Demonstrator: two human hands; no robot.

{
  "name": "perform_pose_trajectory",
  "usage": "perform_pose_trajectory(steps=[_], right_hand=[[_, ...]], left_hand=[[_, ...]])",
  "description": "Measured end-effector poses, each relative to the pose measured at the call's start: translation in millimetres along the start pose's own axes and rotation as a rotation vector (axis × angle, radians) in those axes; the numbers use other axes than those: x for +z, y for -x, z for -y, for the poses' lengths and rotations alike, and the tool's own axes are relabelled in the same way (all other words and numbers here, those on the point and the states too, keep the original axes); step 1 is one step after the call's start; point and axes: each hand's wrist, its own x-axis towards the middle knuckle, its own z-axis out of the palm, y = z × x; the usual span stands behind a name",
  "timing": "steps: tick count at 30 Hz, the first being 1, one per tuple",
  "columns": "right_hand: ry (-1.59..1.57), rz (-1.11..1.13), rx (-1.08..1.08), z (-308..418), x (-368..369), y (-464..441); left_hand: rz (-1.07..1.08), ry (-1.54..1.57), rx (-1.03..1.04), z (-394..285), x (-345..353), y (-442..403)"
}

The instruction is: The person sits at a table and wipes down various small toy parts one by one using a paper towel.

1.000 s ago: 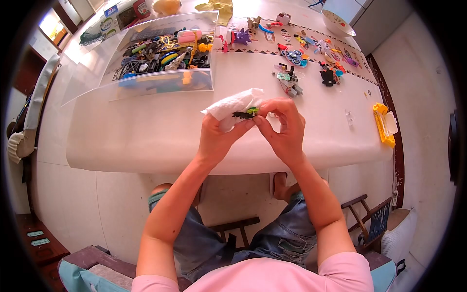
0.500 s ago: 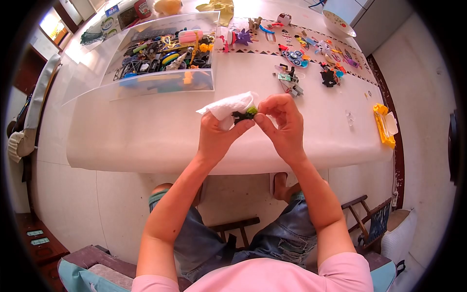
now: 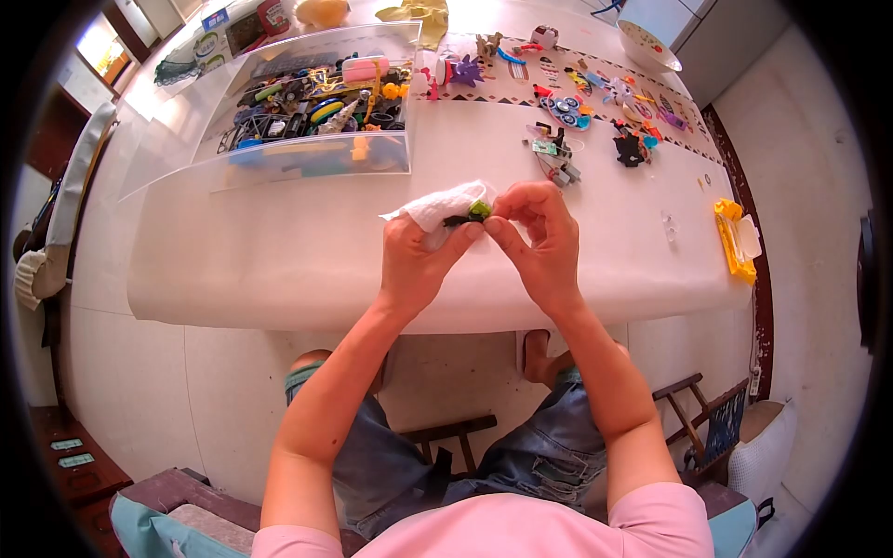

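Observation:
My left hand (image 3: 413, 263) is closed around a white wipe (image 3: 443, 206) and a small black-and-green toy (image 3: 479, 211). The wipe drapes over the fingers on the far side, while my left thumb presses the toy's near side. From the other side my right hand (image 3: 544, 244) pinches the toy's right end between thumb and forefinger, its other fingers curled. Both hands meet above the near part of the white-covered table (image 3: 251, 270). Fingers partly cover the toy, so its exact shape is hard to make out.
A clear plastic bin (image 3: 307, 166) full of mixed toys stands back left. Small toys, including a purple spiky one (image 3: 462, 71) and a black piece (image 3: 630, 149), lie back right. Nearer are grey parts (image 3: 555, 153). A yellow wipes pack (image 3: 735, 242) sits at the right edge.
The wipe and toy have shifted and tilted slightly in my fingers, the wipe's left end now a little lower. Both hands remain nearly in place.

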Motion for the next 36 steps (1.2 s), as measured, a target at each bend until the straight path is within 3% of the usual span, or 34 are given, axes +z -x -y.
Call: perform_pose_trajectory(steps=[2,11,17,26,36], right_hand=[[0.010,0.005,-0.007,0.0,-0.3,0.0],[-0.095,-0.029,0.098,-0.4,-7.1,-3.4],[-0.086,-0.008,0.036,-3.7,-4.9,-2.9],[0.180,-0.011,-0.079,-4.2,-2.6,-4.1],[0.190,0.016,-0.057,-4.4,-1.7,-2.8]], left_hand=[[-0.018,-0.019,0.036,1.0,0.6,-0.8],[-0.013,0.212,-0.164,0.1,3.1,-0.7],[0.000,0.153,-0.133,1.9,5.2,-0.3],[-0.037,0.113,-0.114,3.0,5.8,-0.5],[-0.046,-0.048,-0.064,2.6,5.5,-1.3]])
